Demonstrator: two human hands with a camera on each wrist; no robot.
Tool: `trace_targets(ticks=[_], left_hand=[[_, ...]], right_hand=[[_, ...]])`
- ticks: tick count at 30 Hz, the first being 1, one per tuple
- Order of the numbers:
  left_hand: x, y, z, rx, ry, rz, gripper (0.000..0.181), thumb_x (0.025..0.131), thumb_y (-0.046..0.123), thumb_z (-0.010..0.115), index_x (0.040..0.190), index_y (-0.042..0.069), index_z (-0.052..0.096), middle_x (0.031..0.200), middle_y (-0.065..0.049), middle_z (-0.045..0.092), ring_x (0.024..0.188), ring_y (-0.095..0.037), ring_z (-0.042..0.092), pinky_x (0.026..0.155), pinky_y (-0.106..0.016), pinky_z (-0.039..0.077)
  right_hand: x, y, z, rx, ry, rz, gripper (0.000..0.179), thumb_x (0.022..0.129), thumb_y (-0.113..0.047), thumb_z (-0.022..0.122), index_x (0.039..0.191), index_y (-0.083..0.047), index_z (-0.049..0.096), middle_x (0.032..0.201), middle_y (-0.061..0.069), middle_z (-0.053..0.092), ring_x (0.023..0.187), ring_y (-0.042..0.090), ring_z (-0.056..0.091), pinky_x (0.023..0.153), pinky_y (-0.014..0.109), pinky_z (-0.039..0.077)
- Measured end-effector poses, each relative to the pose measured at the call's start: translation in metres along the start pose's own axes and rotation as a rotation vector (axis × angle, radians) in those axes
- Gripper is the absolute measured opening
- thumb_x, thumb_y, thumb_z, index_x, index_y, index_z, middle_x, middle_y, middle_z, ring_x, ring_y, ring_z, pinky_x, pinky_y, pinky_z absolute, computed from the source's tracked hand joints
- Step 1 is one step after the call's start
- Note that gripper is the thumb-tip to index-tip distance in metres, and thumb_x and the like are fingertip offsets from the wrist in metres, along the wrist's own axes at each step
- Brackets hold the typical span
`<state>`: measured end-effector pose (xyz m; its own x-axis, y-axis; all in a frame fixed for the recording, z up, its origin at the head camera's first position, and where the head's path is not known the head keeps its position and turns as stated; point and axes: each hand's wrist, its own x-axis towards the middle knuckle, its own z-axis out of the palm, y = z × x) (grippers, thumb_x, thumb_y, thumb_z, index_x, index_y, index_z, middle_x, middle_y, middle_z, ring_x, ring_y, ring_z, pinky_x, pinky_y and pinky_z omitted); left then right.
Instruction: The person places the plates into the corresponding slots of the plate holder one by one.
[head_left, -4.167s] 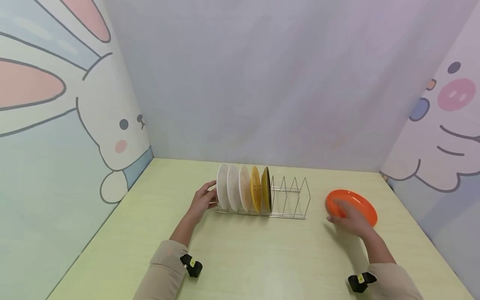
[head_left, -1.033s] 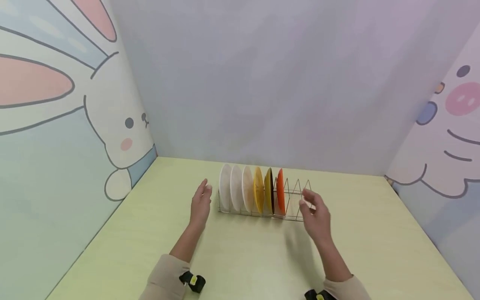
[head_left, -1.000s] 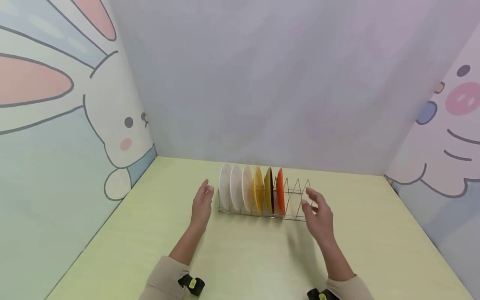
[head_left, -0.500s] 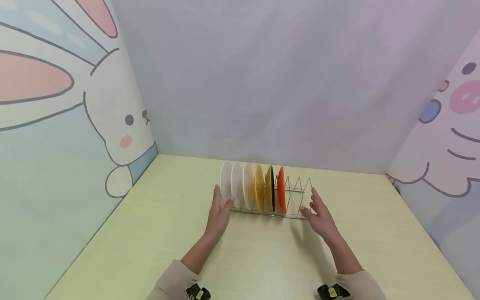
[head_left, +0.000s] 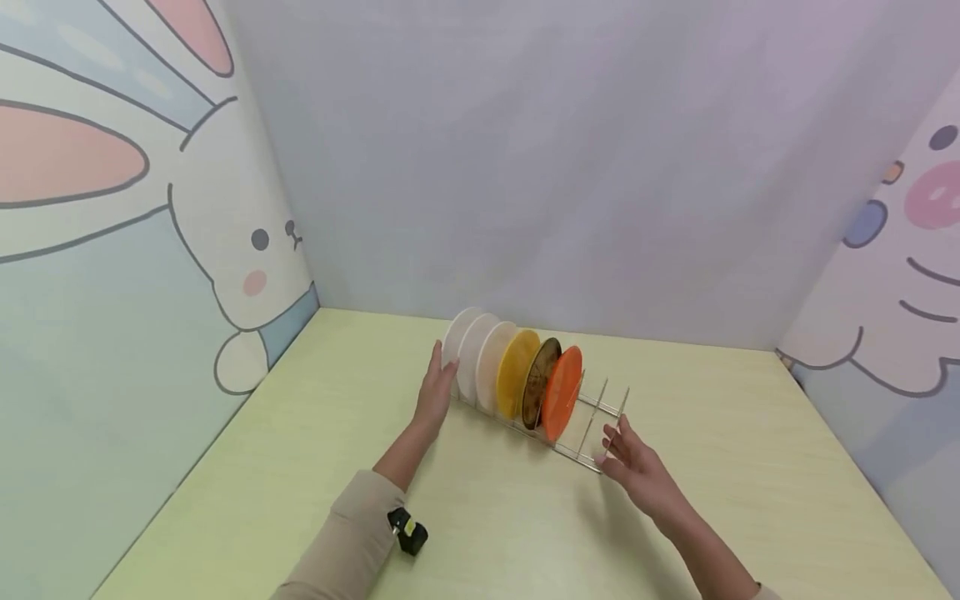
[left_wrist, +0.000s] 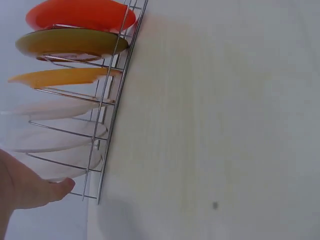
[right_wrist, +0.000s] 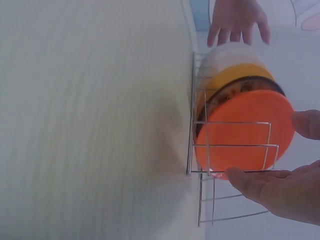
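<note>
A wire dish rack point(head_left: 573, 454) stands at an angle on the table, its right end nearer me. Upright in its slots, from the left, are white plates point(head_left: 453, 337), a yellow plate point(head_left: 517, 371), a brown patterned plate point(head_left: 542, 379) with an olive back, and an orange plate point(head_left: 564, 392). At the rack's left end my left hand point(head_left: 435, 400) has its fingers extended beside the outermost white plate; its thumb point(left_wrist: 62, 187) lies by the end wires. My right hand point(head_left: 637, 475) grips the rack's right end, fingers curled at the end wire and thumb near the bottom rail.
The rack's rightmost slots hold no plates. A pale yellow table point(head_left: 510, 533) lies under everything. Behind it rises a plain grey-lilac wall point(head_left: 525, 167), with cartoon-printed walls on both sides. Each sleeve reaches in from the front.
The orange plate went from the table at right into the rack. Both hands then came to the rack's ends, and the rack has turned, its right end swinging toward me.
</note>
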<state>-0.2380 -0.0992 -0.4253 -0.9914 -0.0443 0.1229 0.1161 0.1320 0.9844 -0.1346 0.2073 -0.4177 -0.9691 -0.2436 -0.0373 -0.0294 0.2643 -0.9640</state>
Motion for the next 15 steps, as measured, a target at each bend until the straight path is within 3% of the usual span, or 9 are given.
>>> trace_targets(ticks=[6,9,12,15], left_hand=[[0.025,-0.006,-0.005,-0.021,-0.030,-0.013,0.064,0.097,0.046,0.036,0.150,0.016,0.015,0.153,-0.001,0.013,0.139,-0.023,0.010,0.109,-0.047,0.010],[0.029,-0.008,-0.008,-0.015,-0.024,-0.010,0.063,0.098,0.044,0.036,0.150,0.016,0.014,0.154,-0.002,0.012,0.139,-0.023,0.009,0.109,-0.046,0.008],[0.020,-0.004,-0.007,0.010,0.029,-0.021,0.063,0.098,0.044,0.036,0.150,0.019,0.013,0.154,-0.001,0.013,0.139,-0.024,0.010,0.109,-0.046,0.009],[0.000,0.006,-0.002,0.048,0.129,-0.026,0.061,0.098,0.044,0.037,0.150,0.021,0.016,0.153,-0.001,0.017,0.138,-0.025,0.015,0.109,-0.046,0.012]], right_hand=[[-0.010,-0.007,0.021,0.012,-0.063,0.019,0.089,0.092,-0.021,0.059,0.144,0.003,-0.009,0.149,0.023,0.012,0.134,0.036,0.018,0.101,0.048,0.028],[-0.013,-0.007,0.022,-0.052,-0.030,0.004,0.085,0.091,-0.020,0.060,0.146,0.004,-0.001,0.147,0.025,0.019,0.131,0.039,0.026,0.099,0.049,0.033],[-0.013,-0.007,0.011,-0.173,0.077,-0.035,0.075,0.091,-0.018,0.060,0.145,0.007,0.013,0.142,0.029,0.028,0.126,0.044,0.033,0.096,0.055,0.032],[-0.007,-0.007,-0.009,-0.246,0.163,-0.071,0.066,0.094,-0.020,0.056,0.143,0.007,0.021,0.140,0.030,0.029,0.125,0.047,0.032,0.097,0.062,0.026]])
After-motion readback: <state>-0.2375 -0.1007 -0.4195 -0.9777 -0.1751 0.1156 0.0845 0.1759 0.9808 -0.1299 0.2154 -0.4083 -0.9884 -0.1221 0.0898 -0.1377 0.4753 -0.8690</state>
